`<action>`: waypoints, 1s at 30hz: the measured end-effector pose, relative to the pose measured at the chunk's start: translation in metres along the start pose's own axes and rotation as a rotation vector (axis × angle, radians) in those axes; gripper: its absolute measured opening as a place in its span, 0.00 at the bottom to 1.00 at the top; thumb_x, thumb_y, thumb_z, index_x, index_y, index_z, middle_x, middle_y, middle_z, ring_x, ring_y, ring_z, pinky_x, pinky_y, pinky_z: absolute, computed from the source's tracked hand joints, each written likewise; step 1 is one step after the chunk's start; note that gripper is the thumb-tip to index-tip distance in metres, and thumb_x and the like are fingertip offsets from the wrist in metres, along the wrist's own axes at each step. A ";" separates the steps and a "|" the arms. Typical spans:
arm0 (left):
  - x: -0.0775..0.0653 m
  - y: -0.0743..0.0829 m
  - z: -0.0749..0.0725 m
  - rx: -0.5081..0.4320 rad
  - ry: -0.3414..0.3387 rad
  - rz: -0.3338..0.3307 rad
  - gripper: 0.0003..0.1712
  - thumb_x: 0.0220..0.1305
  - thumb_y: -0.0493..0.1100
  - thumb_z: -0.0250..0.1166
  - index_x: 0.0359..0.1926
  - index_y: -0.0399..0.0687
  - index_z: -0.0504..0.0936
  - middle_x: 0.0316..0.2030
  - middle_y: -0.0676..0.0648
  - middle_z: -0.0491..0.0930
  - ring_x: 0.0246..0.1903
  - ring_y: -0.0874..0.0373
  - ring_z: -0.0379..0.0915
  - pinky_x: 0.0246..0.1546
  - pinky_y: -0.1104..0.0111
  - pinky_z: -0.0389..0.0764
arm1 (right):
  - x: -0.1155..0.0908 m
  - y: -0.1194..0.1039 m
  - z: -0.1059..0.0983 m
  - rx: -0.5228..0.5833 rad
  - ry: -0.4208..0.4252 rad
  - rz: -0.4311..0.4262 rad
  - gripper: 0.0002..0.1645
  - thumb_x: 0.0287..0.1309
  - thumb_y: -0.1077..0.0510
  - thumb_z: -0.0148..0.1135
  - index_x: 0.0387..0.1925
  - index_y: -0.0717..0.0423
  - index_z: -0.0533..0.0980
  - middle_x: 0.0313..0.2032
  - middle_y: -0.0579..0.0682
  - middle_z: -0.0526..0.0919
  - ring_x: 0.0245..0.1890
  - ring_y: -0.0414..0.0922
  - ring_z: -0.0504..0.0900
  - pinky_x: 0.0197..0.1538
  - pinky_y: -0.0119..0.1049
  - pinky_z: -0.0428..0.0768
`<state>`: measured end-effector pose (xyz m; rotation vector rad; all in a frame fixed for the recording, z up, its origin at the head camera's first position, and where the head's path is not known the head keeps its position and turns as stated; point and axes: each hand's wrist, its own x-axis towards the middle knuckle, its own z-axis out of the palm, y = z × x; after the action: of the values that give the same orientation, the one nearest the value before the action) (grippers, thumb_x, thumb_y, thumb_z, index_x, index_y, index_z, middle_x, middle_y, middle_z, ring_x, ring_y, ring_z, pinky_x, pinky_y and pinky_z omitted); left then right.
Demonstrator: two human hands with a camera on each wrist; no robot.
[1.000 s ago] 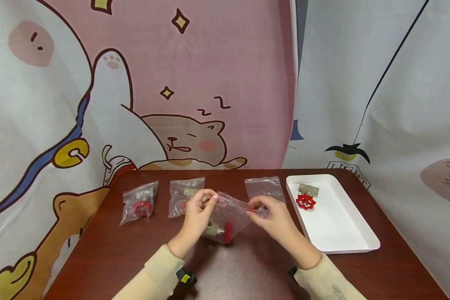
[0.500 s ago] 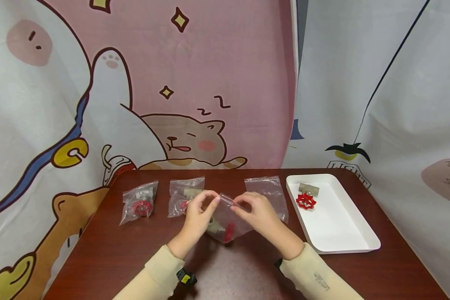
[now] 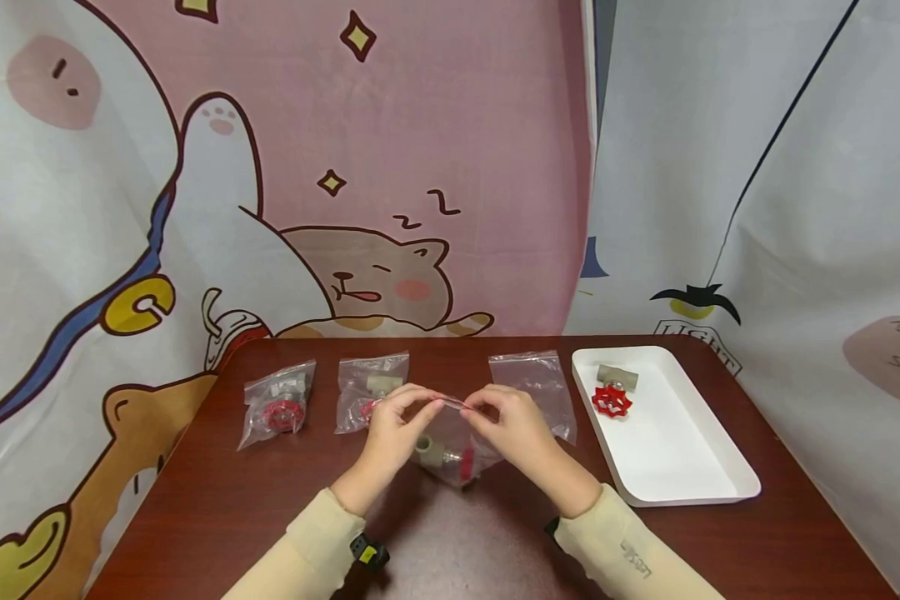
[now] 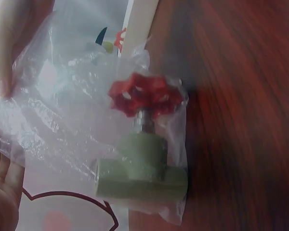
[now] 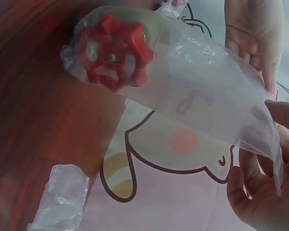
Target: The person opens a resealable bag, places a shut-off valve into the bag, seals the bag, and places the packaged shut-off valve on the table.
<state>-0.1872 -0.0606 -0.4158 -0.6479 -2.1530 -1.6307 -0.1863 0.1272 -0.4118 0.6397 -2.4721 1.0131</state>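
A clear zip bag (image 3: 450, 471) hangs from both hands above the middle of the table. Inside it is a stop valve (image 4: 142, 166) with a grey-green body and a red handwheel (image 5: 116, 53). My left hand (image 3: 394, 437) pinches the bag's top edge on one side. On the other side my right hand (image 3: 519, 435) pinches the same edge between thumb and fingers, a short gap from the left. In the left wrist view the valve's handwheel is uppermost, with the plastic loose around it.
Two more bagged valves, one at the far left (image 3: 283, 412) and one partly behind the left hand (image 3: 382, 385), lie on the brown table (image 3: 195, 500). A flat zip bag (image 3: 543, 387) lies behind the right hand. At right stands a white tray (image 3: 690, 450) with a loose valve (image 3: 615, 392).
My right hand has moved left along the bag's top edge, closer to my left hand. The left hand stays nearly in place, still pinching, and the bagged valve has shifted slightly right.
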 end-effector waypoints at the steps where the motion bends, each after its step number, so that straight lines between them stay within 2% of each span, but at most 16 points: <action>1: 0.000 0.000 0.000 0.017 0.001 0.007 0.04 0.56 0.33 0.67 0.34 0.35 0.84 0.32 0.43 0.83 0.34 0.62 0.77 0.33 0.73 0.79 | 0.000 0.000 0.000 -0.002 -0.001 -0.002 0.03 0.50 0.58 0.71 0.28 0.49 0.82 0.24 0.38 0.79 0.23 0.35 0.70 0.28 0.27 0.70; 10: 0.000 0.004 -0.003 0.062 -0.020 0.023 0.04 0.56 0.33 0.67 0.33 0.36 0.84 0.31 0.44 0.82 0.32 0.61 0.75 0.31 0.67 0.79 | 0.009 -0.007 0.001 -0.003 -0.035 0.013 0.04 0.49 0.55 0.72 0.28 0.49 0.83 0.25 0.40 0.81 0.26 0.42 0.76 0.31 0.29 0.73; 15: 0.000 0.004 -0.002 0.075 -0.023 0.048 0.03 0.57 0.33 0.67 0.33 0.37 0.84 0.31 0.45 0.82 0.31 0.61 0.75 0.30 0.66 0.78 | 0.012 -0.009 0.004 0.027 -0.039 0.023 0.03 0.48 0.57 0.72 0.26 0.51 0.83 0.24 0.41 0.81 0.23 0.38 0.74 0.28 0.27 0.72; 22: -0.001 0.004 -0.001 0.065 -0.015 0.070 0.03 0.56 0.32 0.66 0.33 0.36 0.84 0.31 0.43 0.82 0.30 0.60 0.75 0.28 0.67 0.79 | 0.013 -0.010 0.006 0.053 -0.009 -0.010 0.04 0.46 0.61 0.71 0.24 0.51 0.82 0.22 0.40 0.79 0.22 0.34 0.72 0.26 0.25 0.71; 25: -0.002 0.004 -0.002 0.064 -0.014 0.080 0.03 0.56 0.32 0.67 0.33 0.36 0.84 0.31 0.43 0.82 0.30 0.59 0.75 0.28 0.66 0.79 | 0.012 -0.010 0.007 0.046 -0.002 -0.023 0.04 0.47 0.61 0.71 0.24 0.51 0.82 0.22 0.40 0.79 0.22 0.33 0.71 0.26 0.25 0.71; 30: -0.002 0.002 -0.003 0.070 -0.002 0.086 0.03 0.56 0.32 0.67 0.33 0.36 0.84 0.31 0.43 0.82 0.29 0.60 0.74 0.28 0.69 0.77 | 0.010 -0.008 0.001 0.007 -0.044 -0.007 0.03 0.48 0.58 0.72 0.26 0.50 0.83 0.23 0.40 0.80 0.23 0.35 0.72 0.28 0.26 0.72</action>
<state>-0.1845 -0.0635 -0.4137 -0.7109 -2.1429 -1.5038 -0.1900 0.1185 -0.4030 0.6793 -2.5030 1.0156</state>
